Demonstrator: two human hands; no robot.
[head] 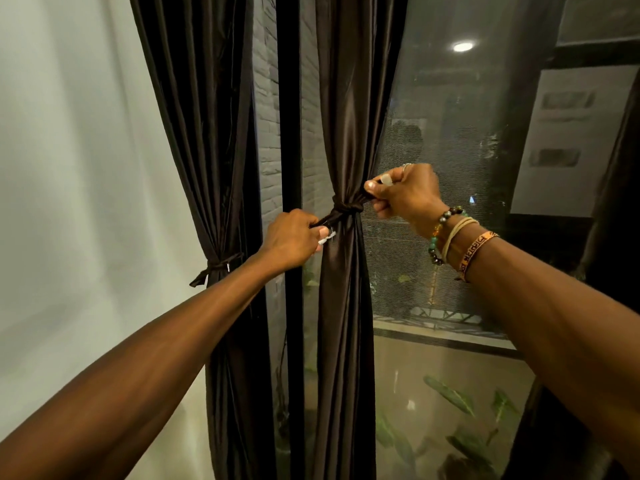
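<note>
Left hand [294,239] and right hand [403,192] pinch the tie-back [346,207] ends either side of the gathered brown curtain [346,133], cinching its knot.

left hand [294,237], right hand [403,194] gripping tie [346,206] ends, knot round curtain [346,116], seemingly snug

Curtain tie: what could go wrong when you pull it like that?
If the left hand or right hand lets its end slip, the dark brown fabric tie could loosen and the gathered shiny brown curtain might spread open. Pulling too hard may strain the tie.
</note>
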